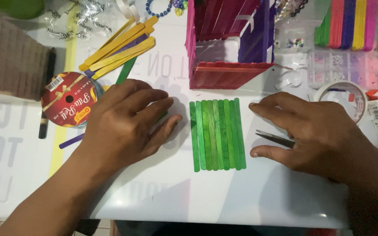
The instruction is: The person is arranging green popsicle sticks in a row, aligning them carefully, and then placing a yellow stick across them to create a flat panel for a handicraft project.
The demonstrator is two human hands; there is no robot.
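Several green craft sticks point(217, 134) lie side by side in a flat row on the white table point(224, 192). My left hand point(125, 124) rests palm down just left of the row, fingers apart, covering part of another green stick point(126, 70). My right hand point(316, 131) sits to the right of the row with fingers spread. A pair of grey scissors point(274, 138) pokes out from under its palm, between thumb and forefinger. Neither hand touches the green row.
A box built of pink, red and purple sticks point(228, 48) stands behind the row. Yellow sticks point(119, 50) and a red ribbon spool point(68, 99) lie at the left. Coloured sticks point(351, 24), bead trays point(346, 65) and a tape roll point(344, 98) fill the right.
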